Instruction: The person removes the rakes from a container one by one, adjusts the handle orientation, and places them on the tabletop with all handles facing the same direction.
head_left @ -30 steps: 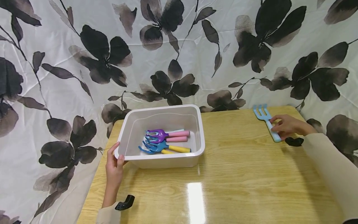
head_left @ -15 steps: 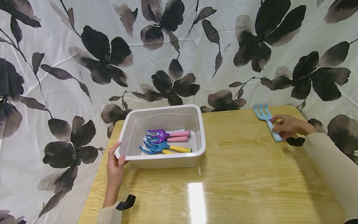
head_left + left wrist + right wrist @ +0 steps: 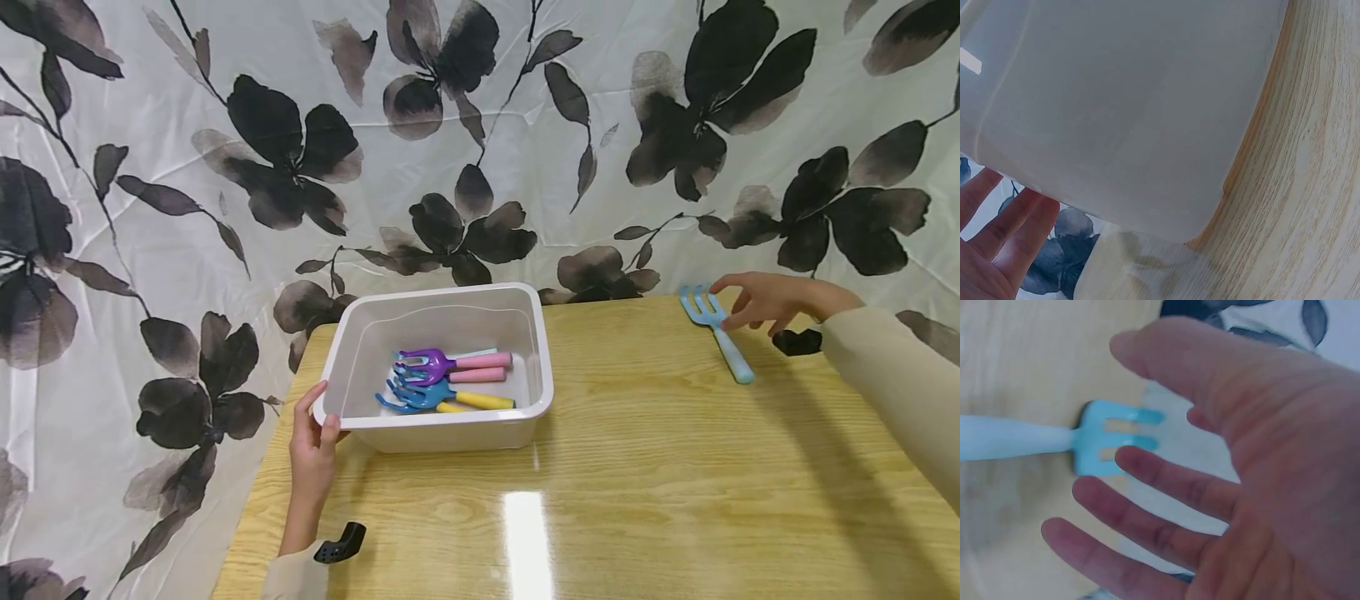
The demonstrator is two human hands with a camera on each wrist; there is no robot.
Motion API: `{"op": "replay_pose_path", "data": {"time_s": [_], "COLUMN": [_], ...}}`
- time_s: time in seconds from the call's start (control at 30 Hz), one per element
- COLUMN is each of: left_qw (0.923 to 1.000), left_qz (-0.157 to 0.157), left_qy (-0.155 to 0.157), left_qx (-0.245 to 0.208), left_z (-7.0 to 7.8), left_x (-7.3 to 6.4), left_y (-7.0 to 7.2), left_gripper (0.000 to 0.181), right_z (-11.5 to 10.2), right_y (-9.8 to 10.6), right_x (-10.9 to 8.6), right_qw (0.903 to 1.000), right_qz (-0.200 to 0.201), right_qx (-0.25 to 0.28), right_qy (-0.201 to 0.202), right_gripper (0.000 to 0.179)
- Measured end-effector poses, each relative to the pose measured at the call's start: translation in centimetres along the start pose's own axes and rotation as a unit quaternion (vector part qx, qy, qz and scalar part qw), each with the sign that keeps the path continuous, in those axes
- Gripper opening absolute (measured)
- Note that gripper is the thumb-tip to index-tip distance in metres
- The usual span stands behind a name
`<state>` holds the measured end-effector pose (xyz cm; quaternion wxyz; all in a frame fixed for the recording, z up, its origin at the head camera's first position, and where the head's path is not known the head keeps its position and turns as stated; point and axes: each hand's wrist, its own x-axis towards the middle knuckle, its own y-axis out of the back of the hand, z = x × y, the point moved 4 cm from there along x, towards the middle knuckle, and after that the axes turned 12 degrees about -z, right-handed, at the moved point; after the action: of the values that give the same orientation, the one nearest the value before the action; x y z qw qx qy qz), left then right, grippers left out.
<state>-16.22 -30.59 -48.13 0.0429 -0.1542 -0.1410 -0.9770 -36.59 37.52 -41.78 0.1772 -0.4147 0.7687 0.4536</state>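
A light-blue toy hand fork (image 3: pixel 726 343) lies at the table's far right, tines pointing to the back. My right hand (image 3: pixel 780 298) hovers over its tine end with fingers spread and nothing in them; the right wrist view shows a gap between the fingertips (image 3: pixel 1088 487) and the fork head (image 3: pixel 1094 437). On the left, my left hand (image 3: pixel 312 462) holds the front-left corner of a white plastic bin (image 3: pixel 450 437), thumb at the front and fingers along the left side. Inside the bin lie purple hand forks (image 3: pixel 431 364) with pink handles and blue hand rakes (image 3: pixel 420 393) with yellow handles.
The wooden table (image 3: pixel 637 467) carries the bin at left and the lone fork at right. Behind it hangs a white floral cloth (image 3: pixel 570 167), reaching down to the back edge. A light glare (image 3: pixel 527 533) shows on the tabletop near the front.
My right hand has let go of the light-blue fork's handle and moved up toward its tines, fingers opening. The fork lies almost where it was. My left hand stays at the bin.
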Motion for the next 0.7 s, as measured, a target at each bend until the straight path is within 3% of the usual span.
{"op": "replay_pose_path", "data": {"time_s": [0.2, 0.43, 0.7], "left_qw": [1.0000, 1.0000, 1.0000], "left_qz": [-0.003, -0.004, -0.007], "left_qy": [0.008, 0.001, -0.002], "left_qx": [0.001, -0.003, 0.004], "left_z": [0.1, 0.0, 0.0], "left_x": [0.1, 0.3, 0.5], "left_y": [0.1, 0.1, 0.1], "left_gripper": [0.052, 0.052, 0.052], "right_z": [-5.6, -12.6, -18.6], "right_y": [2.3, 4.3, 5.3], "right_x": [-0.5, -0.8, -0.3], "right_qw": [0.9983, 0.9910, 0.9827], "right_qz": [-0.030, -0.019, -0.010], "right_qx": [-0.045, -0.121, -0.166], "right_qy": [0.020, 0.055, 0.081], "right_gripper": [0.086, 0.093, 0.093]}}
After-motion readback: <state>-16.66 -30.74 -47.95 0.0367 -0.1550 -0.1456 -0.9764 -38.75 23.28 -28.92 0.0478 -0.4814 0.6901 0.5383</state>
